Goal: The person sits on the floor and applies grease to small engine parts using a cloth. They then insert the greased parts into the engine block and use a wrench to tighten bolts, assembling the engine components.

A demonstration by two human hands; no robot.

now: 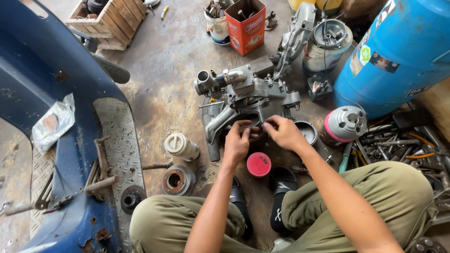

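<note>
floor point(164, 61): stained bare concrete | light: even daylight | wooden crate point(110, 18) top left

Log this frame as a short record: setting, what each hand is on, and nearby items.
setting: person squatting on a stained workshop floor
left hand: fingertips on a dark ring at the opening of the grey metal engine casing
right hand: pinching the same ring from the other side
near hands: red round lid, white ribbed cap, rusty round hub
right side: blue drum, pile of hand tools
left side: blue scooter body
</note>
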